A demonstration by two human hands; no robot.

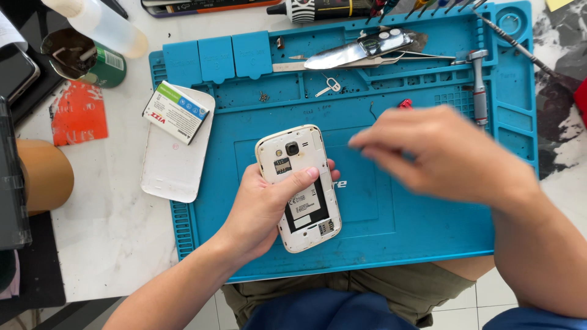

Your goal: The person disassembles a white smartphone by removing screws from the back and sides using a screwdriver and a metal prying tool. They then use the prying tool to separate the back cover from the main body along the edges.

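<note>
White opened phone (298, 186) in left hand (260, 211)

A small rectangular battery (176, 112) lies left of centre in the upper half of the frame, its wrapper white with a green corner, a blue strip and red lettering. At centre, a white rectangular label (304, 204) sits inside the open back of the white phone (299, 186). At upper left stands a green can (98, 63) with a white label patch on its side. Below it lies a torn red printed sticker (78, 113). A dark phone screen (13, 70) shows at the far left edge.
</note>
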